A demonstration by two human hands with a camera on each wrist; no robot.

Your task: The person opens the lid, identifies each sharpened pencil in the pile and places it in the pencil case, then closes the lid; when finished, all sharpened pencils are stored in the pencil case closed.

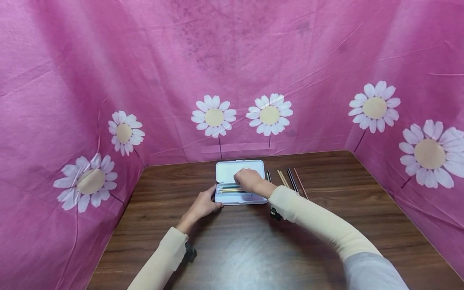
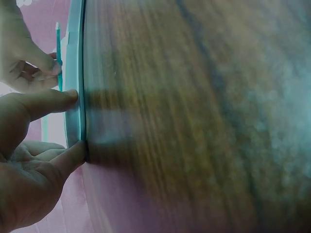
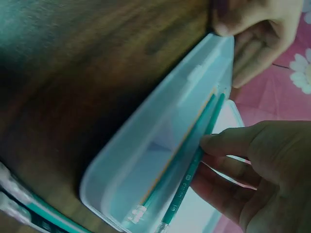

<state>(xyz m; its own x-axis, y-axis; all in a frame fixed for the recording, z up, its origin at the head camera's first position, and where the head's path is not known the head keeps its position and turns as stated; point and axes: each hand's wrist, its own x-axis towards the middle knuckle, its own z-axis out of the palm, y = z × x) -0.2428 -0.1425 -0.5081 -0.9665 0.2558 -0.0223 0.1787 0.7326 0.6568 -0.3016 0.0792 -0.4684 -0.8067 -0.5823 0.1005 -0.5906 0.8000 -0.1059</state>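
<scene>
A white pencil case (image 1: 241, 198) lies on the table with its lid (image 1: 226, 171) folded open to the back. My left hand (image 1: 204, 204) grips the case's left end, thumb at the front corner and fingers along the side. My right hand (image 1: 249, 180) is over the case. Between its thumb and fingers it pinches a green pencil (image 3: 187, 179), slanted along the tray in the right wrist view. Beside it in the tray lie another green pencil (image 3: 180, 150) and a yellow-orange one (image 3: 167, 167). In the head view, the right hand hides part of the tray.
Right of the case lie several loose pencils: a dark green one (image 1: 268, 176), tan ones (image 1: 282, 178), dark ones (image 1: 292, 180) and a reddish one (image 1: 301, 183). The brown wooden table (image 1: 232, 245) is bounded by a pink flowered cloth (image 1: 163, 80) at the back and sides.
</scene>
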